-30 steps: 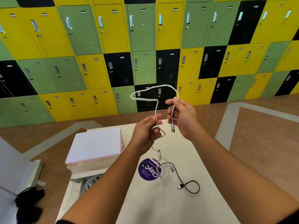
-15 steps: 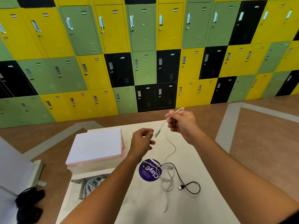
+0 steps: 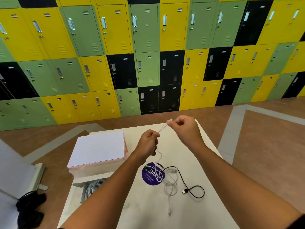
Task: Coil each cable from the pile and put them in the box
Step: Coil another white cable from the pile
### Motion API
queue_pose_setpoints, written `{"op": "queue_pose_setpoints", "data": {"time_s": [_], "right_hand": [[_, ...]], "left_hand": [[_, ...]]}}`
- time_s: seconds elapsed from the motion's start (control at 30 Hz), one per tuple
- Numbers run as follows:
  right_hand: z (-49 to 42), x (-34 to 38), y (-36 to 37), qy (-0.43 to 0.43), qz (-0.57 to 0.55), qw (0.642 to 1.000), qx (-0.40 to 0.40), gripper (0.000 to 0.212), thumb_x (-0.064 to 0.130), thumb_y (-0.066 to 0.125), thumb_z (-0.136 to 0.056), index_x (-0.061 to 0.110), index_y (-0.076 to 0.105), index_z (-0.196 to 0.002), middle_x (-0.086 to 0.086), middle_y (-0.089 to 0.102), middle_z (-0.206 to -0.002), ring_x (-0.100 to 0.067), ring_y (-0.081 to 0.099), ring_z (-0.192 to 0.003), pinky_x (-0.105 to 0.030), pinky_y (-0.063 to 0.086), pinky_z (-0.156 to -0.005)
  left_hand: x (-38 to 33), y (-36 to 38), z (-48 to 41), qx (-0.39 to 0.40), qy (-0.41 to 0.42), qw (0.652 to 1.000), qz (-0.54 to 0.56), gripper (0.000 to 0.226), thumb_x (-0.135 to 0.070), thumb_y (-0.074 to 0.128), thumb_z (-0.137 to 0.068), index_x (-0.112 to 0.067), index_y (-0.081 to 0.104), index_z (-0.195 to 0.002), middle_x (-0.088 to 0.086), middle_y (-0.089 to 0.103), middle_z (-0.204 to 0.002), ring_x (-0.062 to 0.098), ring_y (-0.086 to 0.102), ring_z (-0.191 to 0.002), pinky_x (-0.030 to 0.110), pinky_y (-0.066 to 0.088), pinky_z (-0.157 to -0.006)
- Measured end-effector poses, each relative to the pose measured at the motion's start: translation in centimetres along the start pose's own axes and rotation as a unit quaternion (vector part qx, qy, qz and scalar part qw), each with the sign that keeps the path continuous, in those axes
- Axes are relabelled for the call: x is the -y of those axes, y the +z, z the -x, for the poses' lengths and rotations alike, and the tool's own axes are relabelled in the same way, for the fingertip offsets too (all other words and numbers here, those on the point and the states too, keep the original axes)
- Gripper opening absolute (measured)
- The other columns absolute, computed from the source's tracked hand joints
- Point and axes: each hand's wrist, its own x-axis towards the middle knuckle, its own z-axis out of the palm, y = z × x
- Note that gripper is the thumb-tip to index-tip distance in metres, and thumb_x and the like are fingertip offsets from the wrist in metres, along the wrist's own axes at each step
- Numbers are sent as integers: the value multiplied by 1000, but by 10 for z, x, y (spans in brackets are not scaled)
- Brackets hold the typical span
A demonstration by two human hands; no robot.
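A white table [image 3: 198, 212] is set on a brown floor [image 3: 264, 146] before yellow, green and black lockers [image 3: 99, 47]. At its left edge, coiled white cables [image 3: 94, 187] are held in an open box [image 3: 82, 195]. A thin white cable [image 3: 162, 128] is pinched taut between the curled fingers of the left hand [image 3: 148, 142] and the right hand [image 3: 184, 128]; its tail drops to the pile [image 3: 170, 182] on the table. "Clay" can be read on a purple sticker [image 3: 149, 176].

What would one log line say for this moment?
left hand: grips white cable | right hand: pinches its end | black cable: on table | box: holds cables
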Motion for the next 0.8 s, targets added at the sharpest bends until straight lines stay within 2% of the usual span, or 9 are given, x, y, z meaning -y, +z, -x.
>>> {"op": "queue_pose_setpoints", "data": {"time_s": [0.07,0.13,0.2,0.27,0.4,0.5,0.6,0.67,0.8], "right_hand": [[1,-2,3,-85,72,993,32,8,31,69,-91,24,71,-94,6,63,-107,-11,52,-107,-29,42,-83],[0,-8,6,-130,149,976,92,19,26,66,-90,29,72,-108,8,57,-127,-12,38,-128,-37,35,-101],[0,-10,6,-121,197,964,130,20,26,60,-93,32,72,-108,10,60,-125,-14,41,-129,-48,25,-111],[0,-11,6,-102,213,960,153,21,27,53,-99,31,73,-106,10,66,-116,-16,51,-119,-52,24,-114],[2,-10,8,-77,159,963,202,21,30,59,-99,30,76,-111,9,73,-113,-11,63,-102,-41,52,-97],[0,-9,7,-53,118,969,210,19,35,66,-94,27,78,-107,7,75,-107,-9,66,-97,-36,56,-87],[1,-7,4,-16,15,976,218,21,38,70,-91,21,80,-93,11,73,-77,-10,63,-74,-31,54,-70],[7,-8,4,20,-76,969,235,27,35,62,-97,14,78,-93,10,57,-57,-9,46,-56,-23,41,-54],[10,-12,6,84,-233,940,234,31,24,51,-104,3,72,-94,0,40,-57,-12,32,-52,-24,27,-48]], "left_hand": [[-1,0,2,40,-7,999,24,24,-22,37,-109,-13,55,-96,1,43,-67,10,35,-50,24,31,-47],[-4,-3,5,82,1,995,53,23,-22,39,-108,-12,57,-98,2,52,-69,12,44,-53,26,37,-50],[-6,-7,6,107,11,991,74,23,-20,41,-108,-10,59,-99,3,60,-74,14,52,-59,29,43,-54],[-7,-12,5,128,4,989,76,23,-16,39,-107,-11,59,-97,4,58,-72,14,49,-58,30,43,-55],[-5,-19,7,124,-9,992,-17,28,-14,33,-101,-12,55,-83,0,41,-62,13,34,-55,28,33,-52],[-6,-19,13,114,21,991,-74,38,-20,34,-102,-12,48,-67,0,36,-59,13,30,-53,27,28,-49],[-11,-21,12,120,11,991,52,50,-29,36,-107,-18,40,-58,-1,30,-56,13,21,-51,25,19,-47],[-14,-23,9,133,-9,976,171,49,-30,36,-107,-20,41,-59,-4,25,-55,10,18,-49,22,16,-44],[-16,-22,7,162,-30,922,351,41,-22,36,-102,-16,47,-63,-5,26,-55,7,20,-45,21,18,-41]]}}
